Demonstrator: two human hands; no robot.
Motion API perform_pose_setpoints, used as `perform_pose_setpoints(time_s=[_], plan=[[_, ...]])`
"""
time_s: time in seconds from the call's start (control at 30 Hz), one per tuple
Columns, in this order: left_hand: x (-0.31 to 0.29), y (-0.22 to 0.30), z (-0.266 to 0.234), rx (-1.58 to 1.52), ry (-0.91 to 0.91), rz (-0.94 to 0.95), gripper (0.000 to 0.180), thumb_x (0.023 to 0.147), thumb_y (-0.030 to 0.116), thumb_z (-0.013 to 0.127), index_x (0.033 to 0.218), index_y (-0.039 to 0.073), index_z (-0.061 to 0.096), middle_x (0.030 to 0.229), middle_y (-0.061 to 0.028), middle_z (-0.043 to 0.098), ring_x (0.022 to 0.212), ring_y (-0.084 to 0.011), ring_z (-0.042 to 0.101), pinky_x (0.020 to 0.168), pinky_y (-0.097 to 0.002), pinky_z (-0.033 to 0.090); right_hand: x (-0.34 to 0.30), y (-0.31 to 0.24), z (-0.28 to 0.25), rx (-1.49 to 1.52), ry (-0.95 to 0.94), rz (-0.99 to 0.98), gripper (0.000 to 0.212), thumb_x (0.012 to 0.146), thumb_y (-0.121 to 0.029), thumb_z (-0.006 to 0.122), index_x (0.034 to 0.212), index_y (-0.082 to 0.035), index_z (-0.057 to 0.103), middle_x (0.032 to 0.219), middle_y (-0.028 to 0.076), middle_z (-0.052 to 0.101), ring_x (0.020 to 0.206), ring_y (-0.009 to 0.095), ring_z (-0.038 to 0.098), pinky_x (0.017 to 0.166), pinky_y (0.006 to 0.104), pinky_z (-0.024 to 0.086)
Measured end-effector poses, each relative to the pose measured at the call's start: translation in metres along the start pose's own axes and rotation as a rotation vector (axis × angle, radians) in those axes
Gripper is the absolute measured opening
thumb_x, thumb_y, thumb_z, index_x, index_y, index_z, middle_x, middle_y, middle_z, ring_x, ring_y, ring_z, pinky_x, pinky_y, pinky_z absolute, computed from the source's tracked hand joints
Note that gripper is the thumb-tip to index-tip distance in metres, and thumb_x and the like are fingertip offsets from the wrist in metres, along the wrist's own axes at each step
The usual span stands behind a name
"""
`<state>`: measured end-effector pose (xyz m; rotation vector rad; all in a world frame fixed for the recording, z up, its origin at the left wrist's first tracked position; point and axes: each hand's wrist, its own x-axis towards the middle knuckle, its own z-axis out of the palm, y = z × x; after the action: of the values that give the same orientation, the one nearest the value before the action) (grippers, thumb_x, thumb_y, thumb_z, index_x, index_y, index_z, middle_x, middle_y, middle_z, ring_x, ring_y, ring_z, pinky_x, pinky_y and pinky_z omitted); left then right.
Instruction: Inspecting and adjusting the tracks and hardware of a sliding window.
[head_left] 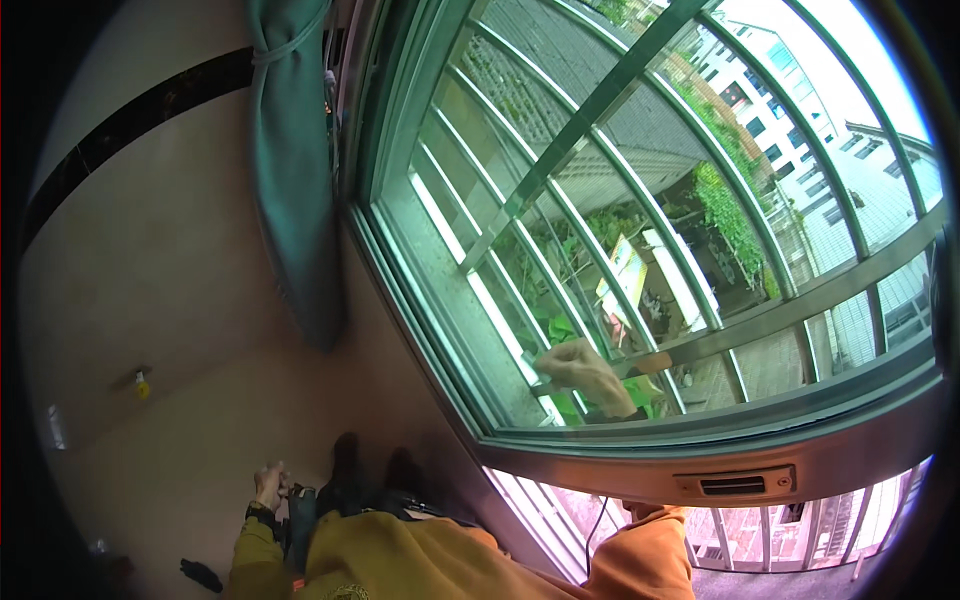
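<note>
Two hands are seen: the right hand (585, 375) is pressed flat, fingers together, on the window pane (620, 230); the left hand (268, 487), at seven o'clock, is hung loosely closed, its hold impossible to tell.

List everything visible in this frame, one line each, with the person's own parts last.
window: one, green-tinted frame, fills upper right
window bars: several, pale metal, outside the glass
curtain: one, teal, tied, left of window
wall: cream with a dark stripe, left
handle slot: one, grey, on lower sash
buildings: white, outside, top right
plants: green, outside
left hand: at lower left, yellow sleeve
right hand: against the glass, orange sleeve
</note>
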<state>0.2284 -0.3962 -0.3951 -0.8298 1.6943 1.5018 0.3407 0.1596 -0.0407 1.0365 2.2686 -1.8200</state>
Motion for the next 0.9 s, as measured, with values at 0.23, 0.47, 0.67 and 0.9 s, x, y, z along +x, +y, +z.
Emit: perform_pose_setpoints(time_s=[0.23,0.47,0.67,0.9], plan=[[-0.057,0.140,0.046,0.077,-0.079,0.303,0.019,0.088,0.023,0.061,0.095,0.008,0.052,0.075,0.0000,0.054,0.050,-0.0027,0.041,0.038,-0.0164,0.029,-0.042,0.014,-0.016,0.107,0.305,-0.108,0.025,0.085,-0.023,0.065,0.089,0.002,0.065,0.076,0.005,0.062,0.060,0.011,0.058,0.053,0.0254,0.047],[-0.118,0.221,0.129,0.199,-0.467,0.525,0.017,0.090,0.023,0.060,0.092,0.008,0.054,0.076,-0.0010,0.057,0.048,-0.0016,0.041,0.039,-0.0153,0.028,-0.107,0.068,0.036,-0.617,1.097,-0.309,0.021,0.090,-0.025,0.061,0.088,-0.004,0.063,0.066,-0.003,0.056,0.056,0.006,0.053,0.046,0.0219,0.039],[-0.174,0.225,0.189,0.360,-0.790,0.509,0.013,0.089,0.018,0.061,0.089,0.007,0.055,0.076,-0.0021,0.060,0.049,-0.0017,0.042,0.039,-0.0158,0.030,-0.159,0.166,0.068,1.197,0.895,-0.473,0.012,0.092,-0.019,0.055,0.099,-0.010,0.057,0.083,-0.003,0.057,0.058,0.007,0.050,0.058,0.0241,0.043],[-0.233,0.189,0.230,0.641,-1.174,0.423,0.011,0.087,0.015,0.061,0.086,0.004,0.059,0.074,-0.0006,0.061,0.053,-0.0025,0.046,0.048,-0.0175,0.037,-0.184,0.167,0.177,1.958,0.616,-0.559,0.015,0.097,-0.017,0.044,0.100,-0.008,0.055,0.071,-0.002,0.044,0.048,0.004,0.040,0.043,0.0200,0.027]])
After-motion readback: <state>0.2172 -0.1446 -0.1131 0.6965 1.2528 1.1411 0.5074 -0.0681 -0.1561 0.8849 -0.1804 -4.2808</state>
